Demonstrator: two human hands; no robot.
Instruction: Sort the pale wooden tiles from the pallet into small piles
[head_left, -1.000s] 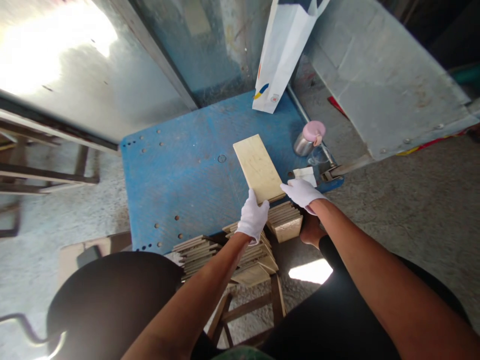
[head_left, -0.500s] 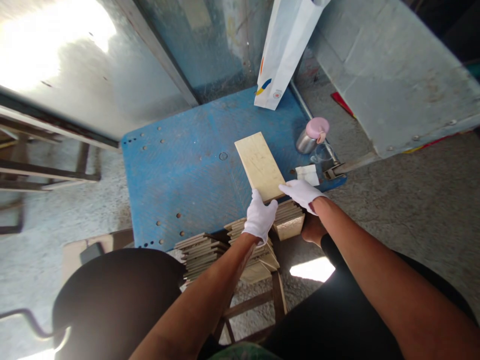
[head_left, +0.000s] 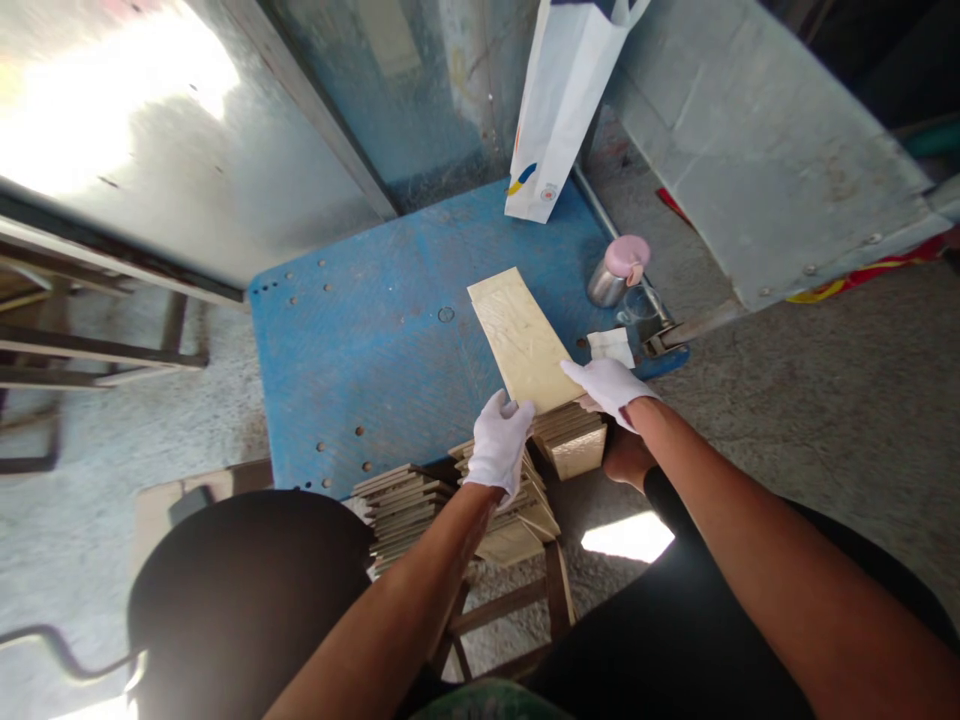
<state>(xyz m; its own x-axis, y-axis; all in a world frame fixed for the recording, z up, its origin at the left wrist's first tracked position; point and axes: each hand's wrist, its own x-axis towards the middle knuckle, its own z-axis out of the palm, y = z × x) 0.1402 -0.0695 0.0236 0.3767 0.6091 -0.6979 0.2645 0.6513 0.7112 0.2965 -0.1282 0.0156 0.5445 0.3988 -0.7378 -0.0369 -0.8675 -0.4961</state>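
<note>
Blue table (head_left: pixel 360 350): right hand (head_left: pixel 611 388) grasping pale board (head_left: pixel 521 335) mid-frame, left hand (head_left: pixel 499 442) hold unclear; handling apparently unfinished; stacks (head_left: pixel 405 510) lower centre.

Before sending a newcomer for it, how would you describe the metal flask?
Find the blue tabletop. Toward its right end, nearer than the white bag, is the metal flask. Its pink lid sets it apart from the clear cup and white paper nearby.

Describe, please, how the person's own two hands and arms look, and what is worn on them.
The left hand and the right hand wear matching white gloves, which end around the wrists. No marking can be made out on them. The forearms are bare, with no sleeve in view.
</note>
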